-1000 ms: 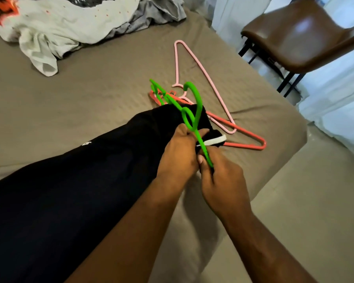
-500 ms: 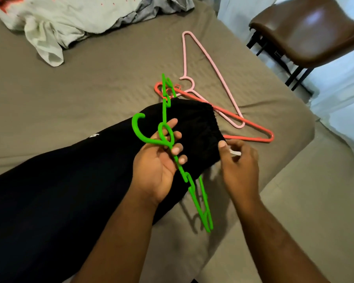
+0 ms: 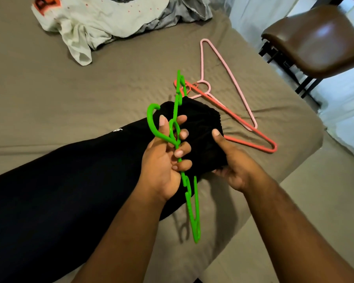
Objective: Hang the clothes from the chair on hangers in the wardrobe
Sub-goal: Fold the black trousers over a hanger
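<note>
**Green hanger in the left hand, black garment's end in the right**

The left hand (image 3: 161, 170) is closed around the neck of a bright green plastic hanger (image 3: 189, 193), fingers curled over the stem just below its hook. The hook curves up and away from the body past the thumb, and the hanger's long frame runs edge-on from above the garment down past the wrist toward the bed's near edge.

The right hand (image 3: 236, 170) clamps the bunched end of a long black fabric garment (image 3: 69, 190), thumb on top and fingers tucked underneath, just beside the green hanger. A small white mark shows on the cloth a little behind the hanger's hook. The garment stretches from that gripped end back toward the person, lying across a bed covered in taupe sheet (image 3: 80, 94).

Beyond the green hanger, on the sheet, lie a pale pink thin hanger (image 3: 229, 72) and a coral-red thin hanger (image 3: 253, 132), crossing each other, the red one partly under the garment's end. Farther off on the bed sits a crumpled white printed T-shirt (image 3: 102, 19) touching a grey cloth (image 3: 184, 11). Off the bed's far corner stands a brown padded chair with dark legs (image 3: 319, 39).
</note>
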A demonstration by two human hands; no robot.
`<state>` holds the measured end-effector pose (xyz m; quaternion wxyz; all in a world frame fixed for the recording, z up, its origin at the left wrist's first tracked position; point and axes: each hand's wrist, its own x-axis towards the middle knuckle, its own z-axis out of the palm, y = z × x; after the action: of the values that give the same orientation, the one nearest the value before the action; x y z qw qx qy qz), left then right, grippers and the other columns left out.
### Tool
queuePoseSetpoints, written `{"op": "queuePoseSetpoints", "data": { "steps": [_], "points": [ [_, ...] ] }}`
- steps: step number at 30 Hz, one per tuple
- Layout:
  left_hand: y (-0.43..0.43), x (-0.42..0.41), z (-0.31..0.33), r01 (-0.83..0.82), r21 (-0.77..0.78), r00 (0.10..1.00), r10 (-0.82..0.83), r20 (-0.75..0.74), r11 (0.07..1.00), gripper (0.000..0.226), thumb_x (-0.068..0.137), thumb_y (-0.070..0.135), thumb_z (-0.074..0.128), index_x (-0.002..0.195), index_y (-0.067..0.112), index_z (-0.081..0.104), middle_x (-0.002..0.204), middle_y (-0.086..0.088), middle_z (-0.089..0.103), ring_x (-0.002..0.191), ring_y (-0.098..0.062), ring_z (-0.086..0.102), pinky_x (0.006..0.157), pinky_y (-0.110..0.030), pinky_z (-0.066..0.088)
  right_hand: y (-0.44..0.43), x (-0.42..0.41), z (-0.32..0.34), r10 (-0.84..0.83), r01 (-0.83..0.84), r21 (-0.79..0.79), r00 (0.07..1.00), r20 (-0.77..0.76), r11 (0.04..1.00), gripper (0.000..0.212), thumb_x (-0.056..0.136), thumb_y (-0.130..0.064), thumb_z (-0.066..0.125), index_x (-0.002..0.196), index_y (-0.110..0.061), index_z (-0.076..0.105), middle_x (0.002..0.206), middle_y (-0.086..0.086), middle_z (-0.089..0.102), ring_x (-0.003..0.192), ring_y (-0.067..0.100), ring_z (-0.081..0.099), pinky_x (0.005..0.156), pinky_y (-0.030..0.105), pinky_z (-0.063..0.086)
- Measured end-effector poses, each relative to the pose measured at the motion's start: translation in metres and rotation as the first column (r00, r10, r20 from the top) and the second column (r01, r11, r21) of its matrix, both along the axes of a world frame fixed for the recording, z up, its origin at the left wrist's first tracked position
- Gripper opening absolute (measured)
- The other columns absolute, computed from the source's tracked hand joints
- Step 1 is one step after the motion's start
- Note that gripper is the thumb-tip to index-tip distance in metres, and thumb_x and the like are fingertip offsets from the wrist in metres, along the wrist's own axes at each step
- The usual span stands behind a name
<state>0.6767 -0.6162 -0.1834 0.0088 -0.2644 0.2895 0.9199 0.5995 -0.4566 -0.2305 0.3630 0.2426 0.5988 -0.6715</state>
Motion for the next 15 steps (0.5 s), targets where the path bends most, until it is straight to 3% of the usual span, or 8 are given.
{"op": "queuePoseSetpoints", "data": {
  "steps": [3,5,8,10,13,15],
  "points": [
    [-0.006,0.009,0.004,-0.005,-0.004,1.0,0.005,-0.005,1.0,0.047,0.1,0.055,0.044,0.123,0.018,0.061,0.081,0.005,0.048,0.052,-0.002,0.028,0.04,-0.015,0.017,-0.006,0.006,0.005,0.056,-0.054,-0.053,0.998,0.04,0.997,0.049,0.085,-0.038,0.076,0.127,-0.013,0.067,0.118,0.011,0.074,0.109,0.027,0.072,0.088,0.043,0.059],
    [-0.013,0.016,0.007,-0.017,0.007,1.0,0.017,-0.015,1.0,0.046,0.1,0.055,0.044,0.122,0.018,0.061,0.08,0.005,0.048,0.051,-0.002,0.027,0.039,-0.015,0.017,-0.007,0.006,0.012,0.035,-0.035,-0.044,0.999,-0.013,0.998,0.04,0.09,-0.029,0.071,0.125,-0.012,0.067,0.117,0.013,0.074,0.103,0.026,0.074,0.088,0.042,0.06],
    [-0.024,0.027,0.013,-0.037,0.036,0.998,0.038,-0.046,0.999,0.046,0.1,0.055,0.043,0.12,0.018,0.06,0.081,0.005,0.047,0.049,-0.002,0.028,0.038,-0.014,0.019,0.004,-0.005,0.028,-0.015,0.025,0.053,0.982,-0.186,0.998,0.027,0.093,-0.021,0.068,0.118,-0.013,0.071,0.108,0.006,0.077,0.088,0.017,0.075,0.084,0.039,0.06],
    [-0.027,0.035,0.02,-0.04,0.002,0.998,0.04,-0.041,0.999,0.045,0.1,0.054,0.045,0.118,0.017,0.061,0.08,0.006,0.048,0.049,-0.002,0.028,0.039,-0.015,0.016,0.012,-0.014,0.038,-0.004,0.033,0.112,0.968,-0.253,0.993,0.025,0.092,-0.021,0.068,0.117,-0.02,0.072,0.109,-0.002,0.077,0.09,0.012,0.074,0.078,0.033,0.061],
    [-0.028,0.047,0.029,-0.07,-0.046,0.998,0.069,-0.015,0.997,0.042,0.099,0.051,0.05,0.117,0.015,0.062,0.077,0.006,0.048,0.049,-0.002,0.028,0.04,-0.016,0.015,0.011,-0.019,0.049,0.025,0.033,0.195,0.956,-0.292,0.98,0.031,0.093,-0.021,0.069,0.124,-0.019,0.07,0.11,-0.002,0.076,0.086,0.009,0.073,0.076,0.03,0.061],
    [-0.034,0.054,0.029,-0.12,-0.066,0.993,0.121,0.014,0.991,0.04,0.099,0.051,0.05,0.114,0.016,0.062,0.077,0.006,0.048,0.049,-0.002,0.028,0.039,-0.016,0.015,0.002,-0.016,0.051,0.052,0.014,0.224,0.957,-0.286,0.974,0.022,0.094,-0.021,0.069,0.116,-0.021,0.072,0.105,-0.004,0.077,0.08,0.007,0.074,0.076,0.031,0.059]
  ]
}}
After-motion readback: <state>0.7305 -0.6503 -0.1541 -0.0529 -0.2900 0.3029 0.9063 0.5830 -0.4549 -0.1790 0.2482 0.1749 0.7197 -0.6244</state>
